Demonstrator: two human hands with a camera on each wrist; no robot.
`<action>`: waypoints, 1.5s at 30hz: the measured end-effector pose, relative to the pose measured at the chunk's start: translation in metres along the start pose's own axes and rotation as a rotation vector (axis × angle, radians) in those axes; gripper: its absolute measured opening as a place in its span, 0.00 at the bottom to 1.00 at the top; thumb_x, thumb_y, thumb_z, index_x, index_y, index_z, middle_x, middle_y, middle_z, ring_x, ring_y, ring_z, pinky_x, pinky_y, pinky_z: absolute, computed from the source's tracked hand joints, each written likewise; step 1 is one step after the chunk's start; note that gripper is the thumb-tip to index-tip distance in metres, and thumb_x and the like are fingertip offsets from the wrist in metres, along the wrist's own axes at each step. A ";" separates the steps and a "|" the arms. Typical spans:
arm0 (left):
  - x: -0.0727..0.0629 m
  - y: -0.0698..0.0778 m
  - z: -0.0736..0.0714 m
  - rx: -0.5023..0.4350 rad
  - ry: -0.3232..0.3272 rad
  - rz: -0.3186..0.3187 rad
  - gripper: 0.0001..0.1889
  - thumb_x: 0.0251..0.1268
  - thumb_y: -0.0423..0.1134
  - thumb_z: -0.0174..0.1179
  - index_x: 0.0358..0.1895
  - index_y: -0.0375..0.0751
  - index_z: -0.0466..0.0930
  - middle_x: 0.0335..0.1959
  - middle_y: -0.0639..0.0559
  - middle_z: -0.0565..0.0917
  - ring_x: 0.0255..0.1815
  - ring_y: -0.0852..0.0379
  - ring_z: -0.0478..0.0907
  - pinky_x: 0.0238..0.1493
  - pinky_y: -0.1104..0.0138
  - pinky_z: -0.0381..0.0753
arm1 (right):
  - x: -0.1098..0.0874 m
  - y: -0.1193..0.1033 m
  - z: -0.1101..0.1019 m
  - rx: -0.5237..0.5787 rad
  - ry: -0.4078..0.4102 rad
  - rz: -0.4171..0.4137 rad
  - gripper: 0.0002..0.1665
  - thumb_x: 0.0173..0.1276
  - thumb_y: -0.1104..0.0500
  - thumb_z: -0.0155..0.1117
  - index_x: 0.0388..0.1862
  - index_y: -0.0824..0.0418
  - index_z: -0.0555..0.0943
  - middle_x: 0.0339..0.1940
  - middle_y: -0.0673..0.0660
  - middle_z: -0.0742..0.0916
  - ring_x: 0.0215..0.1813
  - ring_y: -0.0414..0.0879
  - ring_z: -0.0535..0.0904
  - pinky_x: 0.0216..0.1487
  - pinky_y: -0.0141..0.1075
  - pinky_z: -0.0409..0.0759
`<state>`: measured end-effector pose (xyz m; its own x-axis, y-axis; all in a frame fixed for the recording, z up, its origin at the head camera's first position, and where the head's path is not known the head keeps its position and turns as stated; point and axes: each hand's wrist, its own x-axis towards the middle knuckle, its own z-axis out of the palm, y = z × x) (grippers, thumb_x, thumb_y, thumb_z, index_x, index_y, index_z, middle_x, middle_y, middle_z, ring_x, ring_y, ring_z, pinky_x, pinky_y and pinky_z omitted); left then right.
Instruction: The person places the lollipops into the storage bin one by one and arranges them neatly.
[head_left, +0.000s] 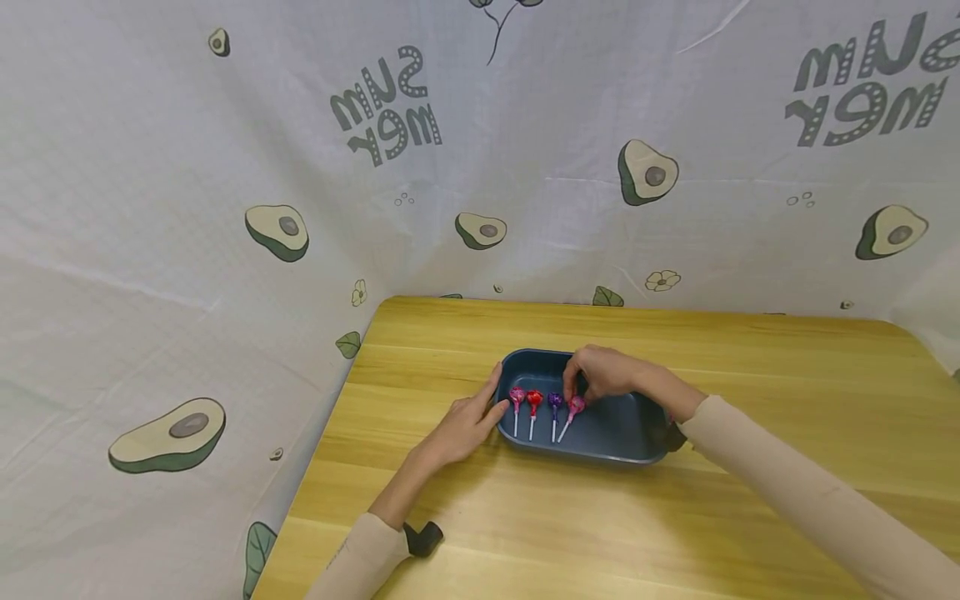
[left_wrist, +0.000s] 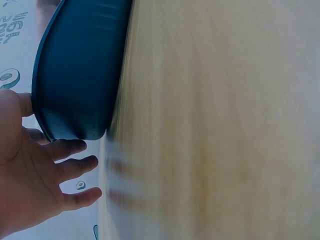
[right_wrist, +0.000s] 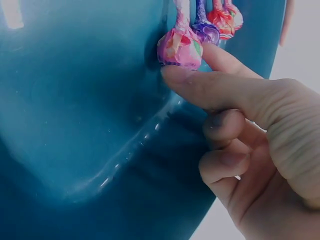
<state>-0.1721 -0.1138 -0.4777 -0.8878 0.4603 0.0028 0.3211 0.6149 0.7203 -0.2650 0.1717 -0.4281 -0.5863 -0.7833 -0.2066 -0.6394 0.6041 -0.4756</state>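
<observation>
A dark blue tray lies on the table with a row of wrapped lollipops in its left half. From the left they are a pink lollipop, a red lollipop, a purple lollipop and a tilted pink lollipop. My right hand reaches in over the far rim. Its thumb and index finger pinch the tilted pink lollipop by its candy head, the other fingers curled. My left hand touches the tray's left end, its fingers spread and fairly straight.
The wooden table extends around the tray on all sides. A white cloth printed with avocados and lettering hangs behind the table and along its left side. Black wrist bands show at the sleeves.
</observation>
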 end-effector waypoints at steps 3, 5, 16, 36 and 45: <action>0.000 0.001 0.000 -0.008 -0.001 0.002 0.36 0.85 0.54 0.44 0.86 0.50 0.40 0.82 0.46 0.60 0.81 0.44 0.64 0.80 0.50 0.65 | -0.001 -0.002 0.000 -0.021 0.017 0.031 0.16 0.51 0.73 0.80 0.27 0.52 0.90 0.31 0.45 0.90 0.35 0.43 0.79 0.36 0.30 0.80; 0.000 0.001 0.000 -0.004 -0.002 0.000 0.36 0.85 0.54 0.44 0.86 0.51 0.40 0.82 0.46 0.60 0.80 0.44 0.64 0.80 0.50 0.65 | -0.001 -0.002 0.000 -0.033 0.022 0.052 0.15 0.52 0.72 0.80 0.26 0.51 0.89 0.31 0.44 0.89 0.35 0.44 0.79 0.36 0.31 0.79; 0.000 0.002 0.001 -0.008 0.003 0.000 0.36 0.86 0.53 0.44 0.86 0.52 0.39 0.82 0.45 0.61 0.80 0.44 0.66 0.80 0.50 0.66 | -0.013 0.003 -0.006 0.033 0.067 0.013 0.12 0.55 0.70 0.79 0.34 0.56 0.89 0.33 0.49 0.90 0.28 0.36 0.74 0.30 0.29 0.75; -0.001 0.001 0.002 0.001 0.010 0.005 0.36 0.86 0.52 0.44 0.86 0.48 0.40 0.82 0.45 0.60 0.81 0.43 0.64 0.80 0.49 0.65 | -0.099 0.021 -0.028 0.378 0.442 0.100 0.08 0.67 0.64 0.74 0.44 0.64 0.90 0.40 0.59 0.92 0.17 0.39 0.67 0.21 0.32 0.66; -0.002 0.003 0.002 -0.006 0.010 -0.004 0.36 0.86 0.52 0.44 0.86 0.49 0.40 0.82 0.45 0.60 0.81 0.43 0.64 0.80 0.50 0.65 | -0.151 0.027 0.000 0.484 0.715 0.475 0.22 0.72 0.47 0.70 0.56 0.60 0.86 0.39 0.33 0.86 0.22 0.41 0.71 0.22 0.37 0.68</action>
<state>-0.1684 -0.1121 -0.4771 -0.8921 0.4519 0.0069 0.3160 0.6128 0.7243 -0.1929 0.3063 -0.4098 -0.9941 -0.1057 0.0232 -0.0809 0.5830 -0.8084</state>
